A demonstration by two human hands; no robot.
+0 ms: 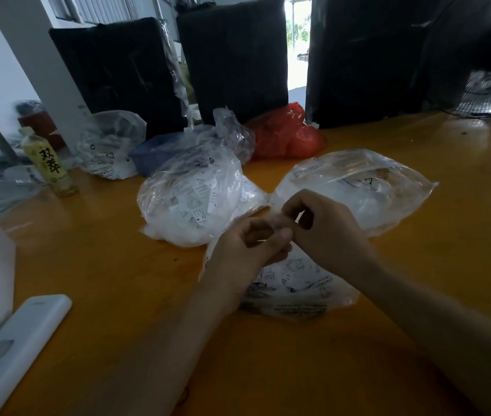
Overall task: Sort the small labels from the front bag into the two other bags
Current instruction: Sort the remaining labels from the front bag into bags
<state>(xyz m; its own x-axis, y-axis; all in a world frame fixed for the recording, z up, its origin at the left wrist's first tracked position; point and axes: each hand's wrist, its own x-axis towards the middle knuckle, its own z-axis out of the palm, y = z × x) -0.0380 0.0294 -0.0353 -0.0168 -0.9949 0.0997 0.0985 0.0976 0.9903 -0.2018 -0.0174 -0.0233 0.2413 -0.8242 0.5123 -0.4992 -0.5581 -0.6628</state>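
Head view, angled down, close over table (94, 265)

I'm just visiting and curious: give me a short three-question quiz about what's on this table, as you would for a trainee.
1. True or false: both hands are over the front bag.
2. Which colour is the bag by the dark boards at the back? A) red B) green C) black
3. Fill in: the bottle stands on the table's ____ side.

Key
1. True: the left hand and right hand meet above it, fingers curled together; whether they pinch a label is too blurred to tell.
2. A: the red bag.
3. Left, past the left bag; the right bag lies opposite.
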